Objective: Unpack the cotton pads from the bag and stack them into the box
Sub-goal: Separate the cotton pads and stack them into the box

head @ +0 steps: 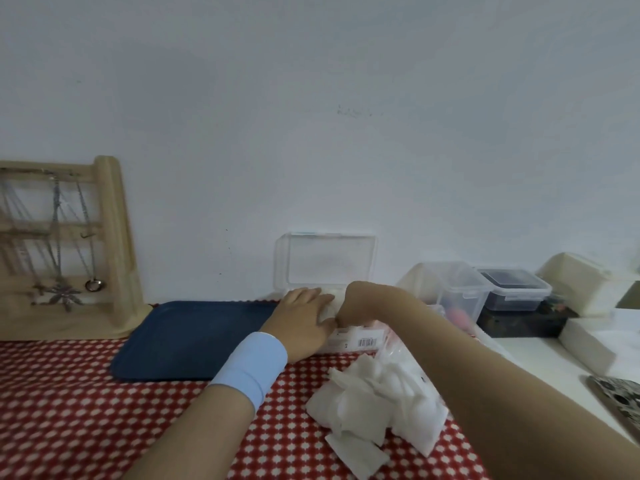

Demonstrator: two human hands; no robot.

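Observation:
A clear plastic box [346, 341] with a barcode label stands by the wall, its clear lid [325, 259] raised upright behind it. My left hand [303, 317], a light blue band on its wrist, lies across the box's left side with the fingers stretched over it. My right hand [353, 304] bends down into the box from above, and its fingers are hidden inside. White pads show between the two hands. A heap of loose white cotton pads [367, 410] lies on the red patterned cloth in front, partly on a clear bag [415, 420].
A dark blue tray [187, 337] lies left of the box. A wooden jewellery stand [69, 247] with necklaces stands at the far left. Clear and dark lidded containers [485, 289] and white boxes [585, 289] crowd the right; a patterned phone [620, 400] lies at the right edge.

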